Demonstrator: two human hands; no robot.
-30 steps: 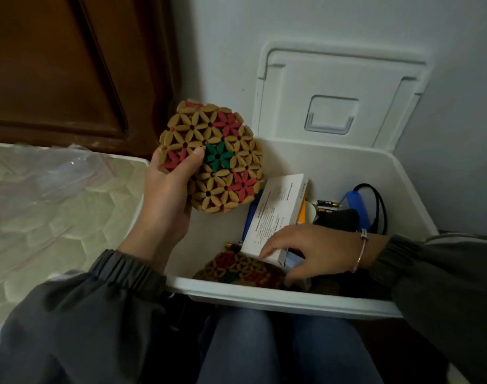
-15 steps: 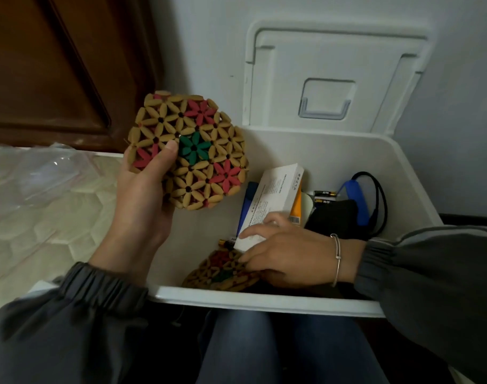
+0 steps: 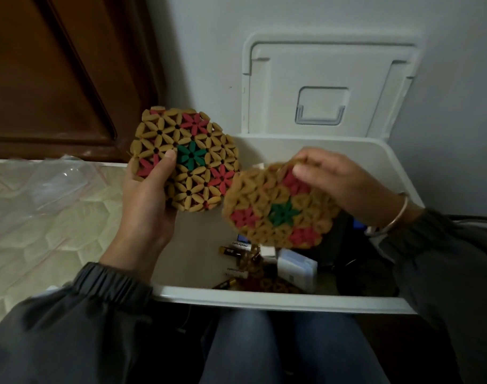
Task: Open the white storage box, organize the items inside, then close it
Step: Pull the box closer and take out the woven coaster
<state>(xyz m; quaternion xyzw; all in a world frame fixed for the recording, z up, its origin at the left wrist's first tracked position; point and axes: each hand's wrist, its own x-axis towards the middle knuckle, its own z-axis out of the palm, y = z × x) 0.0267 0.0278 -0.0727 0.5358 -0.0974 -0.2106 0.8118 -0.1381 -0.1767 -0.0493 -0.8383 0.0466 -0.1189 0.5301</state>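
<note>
The white storage box (image 3: 278, 299) stands open in front of my knees, its lid (image 3: 328, 87) leaning back against the wall. My left hand (image 3: 148, 200) holds a round woven bamboo coaster (image 3: 198, 151) with red and green flowers above the box's left side. My right hand (image 3: 336, 184) pinches the top edge of a second, similar coaster (image 3: 275, 212), lifted over the box and blurred. On the box floor lie batteries (image 3: 231, 252), a small white box (image 3: 297, 268) and dark items, partly hidden by the coaster.
A quilted mattress (image 3: 42, 234) with a clear plastic bag (image 3: 56, 181) on it lies to the left. A brown wooden door (image 3: 56, 73) stands behind it. The white wall rises behind the lid. My grey sleeves and jeans fill the foreground.
My right hand has come up out of the box with the second coaster, which lay on the box floor before. The left hand's coaster stays raised. The white carton is no longer visible.
</note>
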